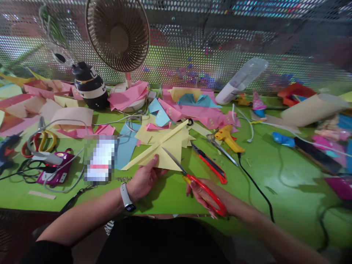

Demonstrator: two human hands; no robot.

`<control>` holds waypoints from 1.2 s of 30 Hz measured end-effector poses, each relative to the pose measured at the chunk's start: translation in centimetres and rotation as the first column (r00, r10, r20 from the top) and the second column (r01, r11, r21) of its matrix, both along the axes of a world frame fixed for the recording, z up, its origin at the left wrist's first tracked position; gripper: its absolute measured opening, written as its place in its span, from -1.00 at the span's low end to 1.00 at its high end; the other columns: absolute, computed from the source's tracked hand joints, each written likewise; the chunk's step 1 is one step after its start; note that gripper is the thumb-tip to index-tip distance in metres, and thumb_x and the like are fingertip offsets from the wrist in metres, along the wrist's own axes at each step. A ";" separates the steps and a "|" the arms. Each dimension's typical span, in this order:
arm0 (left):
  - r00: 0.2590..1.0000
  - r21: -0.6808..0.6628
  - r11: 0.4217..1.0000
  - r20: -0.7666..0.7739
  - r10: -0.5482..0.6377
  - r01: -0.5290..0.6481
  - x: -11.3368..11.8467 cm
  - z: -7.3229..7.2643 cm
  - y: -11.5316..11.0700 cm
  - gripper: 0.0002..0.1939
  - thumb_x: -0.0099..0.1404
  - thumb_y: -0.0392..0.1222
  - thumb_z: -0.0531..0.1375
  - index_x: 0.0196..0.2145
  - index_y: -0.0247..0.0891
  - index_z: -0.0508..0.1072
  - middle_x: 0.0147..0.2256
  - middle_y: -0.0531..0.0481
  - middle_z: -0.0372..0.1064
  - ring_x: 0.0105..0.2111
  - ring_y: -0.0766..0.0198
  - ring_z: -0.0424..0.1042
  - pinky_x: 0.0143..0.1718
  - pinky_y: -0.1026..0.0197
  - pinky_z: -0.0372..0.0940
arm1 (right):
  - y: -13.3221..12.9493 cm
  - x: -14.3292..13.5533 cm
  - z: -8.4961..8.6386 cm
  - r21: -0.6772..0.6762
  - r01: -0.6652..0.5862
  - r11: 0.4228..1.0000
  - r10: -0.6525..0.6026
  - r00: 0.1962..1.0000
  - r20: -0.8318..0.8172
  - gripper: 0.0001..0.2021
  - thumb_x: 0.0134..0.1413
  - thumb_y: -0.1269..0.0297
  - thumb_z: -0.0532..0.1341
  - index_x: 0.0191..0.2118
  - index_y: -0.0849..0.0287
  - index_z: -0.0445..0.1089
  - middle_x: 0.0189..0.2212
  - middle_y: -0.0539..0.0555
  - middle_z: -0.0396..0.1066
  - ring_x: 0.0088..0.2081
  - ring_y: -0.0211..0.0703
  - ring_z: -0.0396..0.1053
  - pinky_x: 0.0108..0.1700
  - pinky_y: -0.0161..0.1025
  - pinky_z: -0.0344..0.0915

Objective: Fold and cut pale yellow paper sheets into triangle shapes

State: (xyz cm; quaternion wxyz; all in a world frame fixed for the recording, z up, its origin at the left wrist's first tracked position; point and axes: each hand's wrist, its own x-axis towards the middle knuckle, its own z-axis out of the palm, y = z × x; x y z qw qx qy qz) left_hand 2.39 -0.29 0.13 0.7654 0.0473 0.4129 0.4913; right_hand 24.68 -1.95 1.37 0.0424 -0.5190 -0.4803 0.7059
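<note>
My left hand [144, 180] pinches the lower edge of a pale yellow sheet of paper [172, 154], thumb on top and fingers underneath. A narrow yellow strip along the sheet runs diagonally from lower left to upper right. In my right hand [205, 196] is a pair of scissors [207, 194] with red handles. Their blades reach up and left across the sheet, with the tip near its middle; whether both blades lie above the paper I cannot tell. Right of the sheet lies a red and black utility knife [210, 165], and beyond it a yellow glue gun [228, 137].
A fan [118, 38] and a black bottle [90, 88] stand at the back. Pink paper pieces [192, 110] lie behind the sheet. A phone [101, 159], a purple power strip [59, 168] and loose cables are on the left. A clear plastic bottle [243, 79] leans against the mesh.
</note>
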 end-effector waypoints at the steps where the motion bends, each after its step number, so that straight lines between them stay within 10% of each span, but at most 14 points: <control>1: 1.000 -0.005 1.000 -0.001 0.005 -0.005 0.0 0.0 0.0 -0.82 0.42 -0.29 0.16 -0.07 -0.29 0.51 -0.12 -0.09 0.58 -0.26 0.27 0.59 -0.20 0.25 0.52 | 0.0 -0.1 0.1 0.007 0.006 1.000 -0.007 1.000 0.018 -0.31 -0.02 -0.49 0.08 -0.29 0.16 0.28 -0.73 -0.15 0.17 -0.78 -0.38 0.11 -0.73 -0.38 0.18; 36: 0.999 0.005 1.000 -0.031 -0.010 0.011 0.1 -0.4 -0.3 -0.80 0.39 -0.26 0.21 -0.04 -0.30 0.48 -0.16 -0.13 0.58 -0.28 0.25 0.58 -0.23 0.24 0.50 | 0.6 -0.8 0.4 0.005 -0.018 1.000 0.018 0.999 0.040 -0.19 -0.24 -0.65 0.02 -0.38 0.15 0.23 -0.78 -0.16 0.11 -0.80 -0.36 0.06 -0.75 -0.36 0.13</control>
